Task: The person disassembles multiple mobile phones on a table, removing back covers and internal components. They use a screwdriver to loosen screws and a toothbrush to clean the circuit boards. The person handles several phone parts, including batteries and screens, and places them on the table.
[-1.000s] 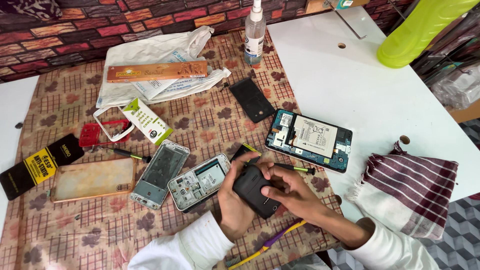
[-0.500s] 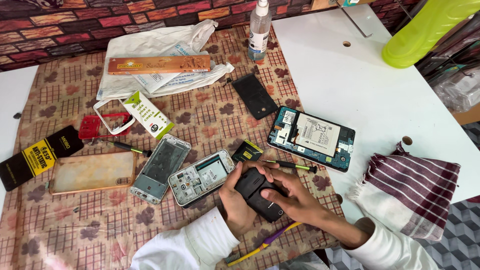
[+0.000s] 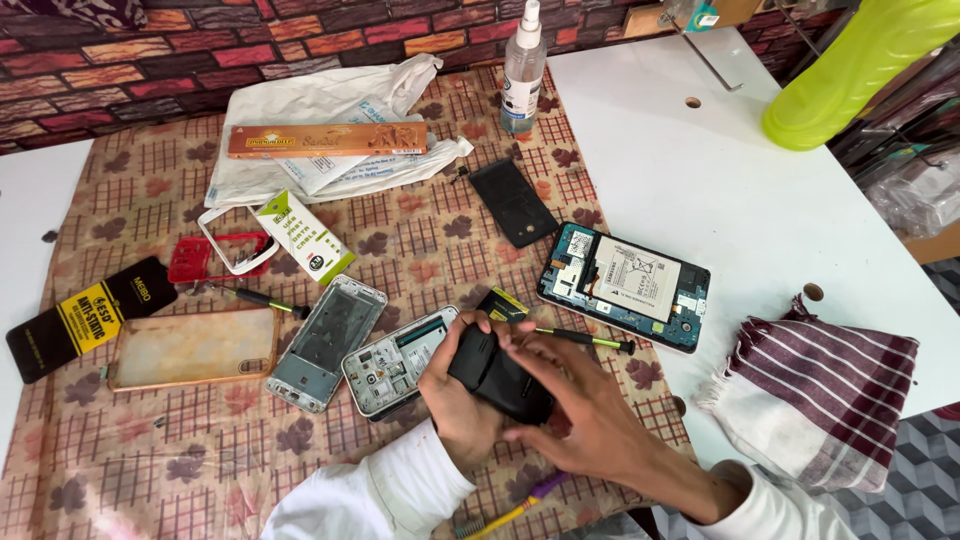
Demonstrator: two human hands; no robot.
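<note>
I found my left hand (image 3: 462, 400) gripping a black phone back cover (image 3: 500, 375) above the patterned tablecloth (image 3: 120, 470), just beside an opened phone (image 3: 395, 362). My right hand (image 3: 590, 405) pinched its edge; fitting or prying seemed underway, demanding steady fingertip pressure.

Bare white worktop (image 3: 700, 170) lies open beyond the opened tablet (image 3: 625, 285); near the hands (image 3: 520, 400), a phone frame (image 3: 395, 360), screwdriver (image 3: 585, 340) and striped cloth (image 3: 820, 395) crowd the way
</note>
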